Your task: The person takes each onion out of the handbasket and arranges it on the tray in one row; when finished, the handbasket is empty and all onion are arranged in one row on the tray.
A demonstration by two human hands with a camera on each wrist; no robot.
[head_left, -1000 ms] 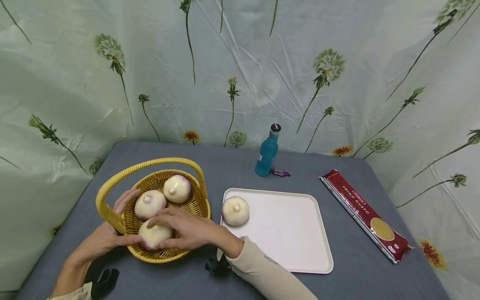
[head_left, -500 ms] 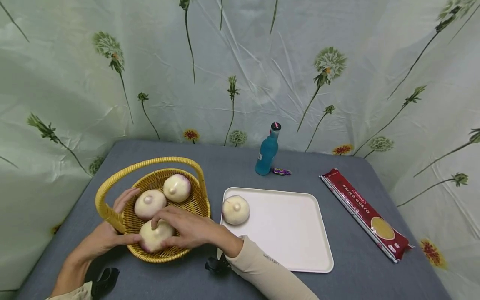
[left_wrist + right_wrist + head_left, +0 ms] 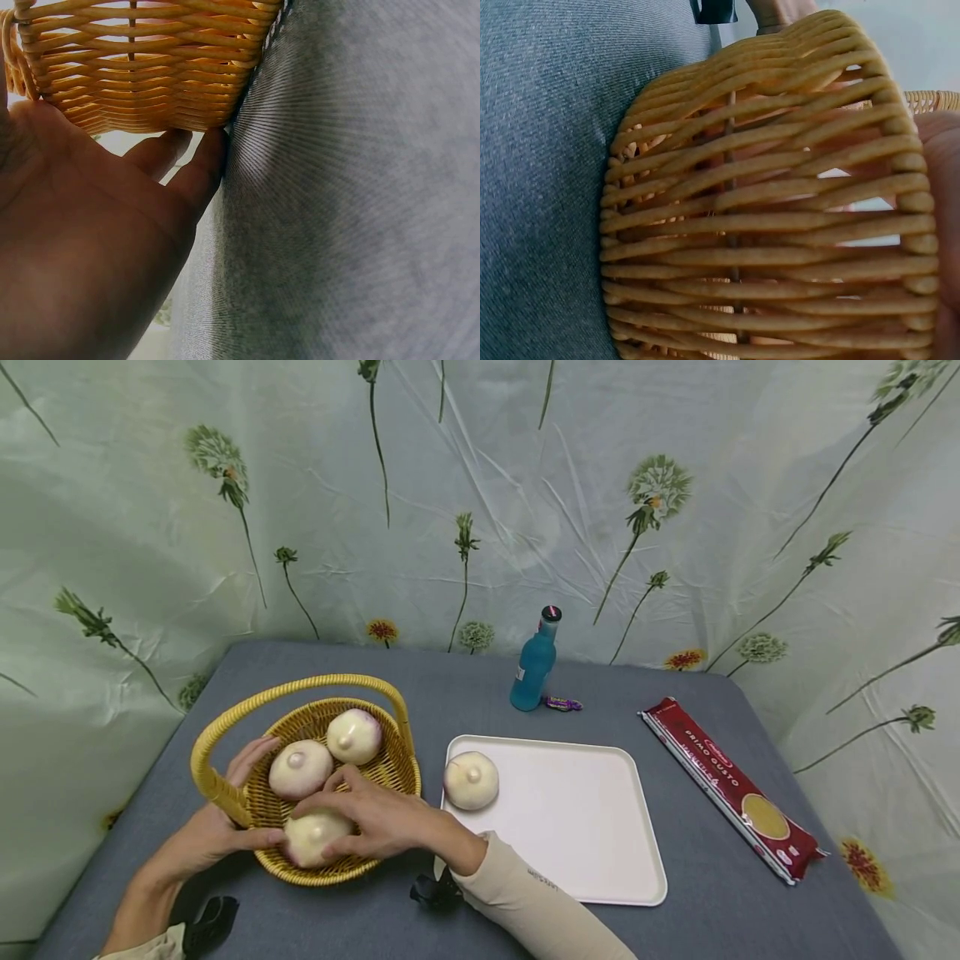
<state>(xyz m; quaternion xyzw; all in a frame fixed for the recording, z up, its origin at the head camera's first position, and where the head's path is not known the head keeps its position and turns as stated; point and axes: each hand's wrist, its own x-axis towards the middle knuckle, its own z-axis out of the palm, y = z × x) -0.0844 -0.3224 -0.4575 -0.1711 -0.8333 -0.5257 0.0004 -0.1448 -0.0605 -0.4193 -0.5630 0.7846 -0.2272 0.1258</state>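
Note:
A yellow wicker basket [image 3: 402,769] with an arched handle stands on the left of the table, holding three white turnips tinged purple. My left hand [image 3: 201,842] grips its left side, with the thumb over the rim near the front turnip. From the left wrist view, fingers of the left hand [image 3: 97,217] press the basket's outer wall [image 3: 150,71]. Over the front turnip [image 3: 311,841] my right hand [image 3: 381,812] curls thumb and fingers. Behind it lie a second turnip [image 3: 298,770] and a third turnip [image 3: 354,737]. In the right wrist view, the wicker wall [image 3: 772,225] hides most of the grasp.
Right of the basket lies a white tray [image 3: 570,827] with one turnip [image 3: 471,781] at its left edge. A blue bottle [image 3: 533,670] stands behind the tray, a purple-wrapped candy [image 3: 562,703] beside it. A red pasta packet [image 3: 731,789] lies at the right.
The front turnip has shifted slightly right and turned within the basket, its nub now facing up more. My right fingers have changed position over it. The left hand and basket have stayed put.

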